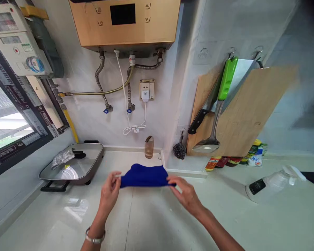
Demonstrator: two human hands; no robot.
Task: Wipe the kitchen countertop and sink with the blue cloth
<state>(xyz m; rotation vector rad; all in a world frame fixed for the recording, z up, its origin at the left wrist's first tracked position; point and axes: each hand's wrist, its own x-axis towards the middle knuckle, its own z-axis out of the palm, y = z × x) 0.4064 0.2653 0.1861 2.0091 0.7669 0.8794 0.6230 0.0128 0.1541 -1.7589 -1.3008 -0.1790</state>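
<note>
A dark blue cloth [145,176] is stretched between my two hands above the pale countertop [151,216]. My left hand [111,190] pinches its left end, and a bracelet circles that wrist. At the other end, the fingers of my right hand [185,193] are closed on the right corner. The cloth's lower edge runs nearly straight, while its top edge is wavy. Just behind it stands a small brownish bottle-like container [149,147] near the wall.
An electric pan [94,167] with a glass lid sits at left. A spray bottle [270,184] lies at right. Cutting boards [251,115], a knife [199,120] and a green-handled spatula [226,82] hang on the wall, beside a scrubber [179,150]. A water heater [125,28] is overhead.
</note>
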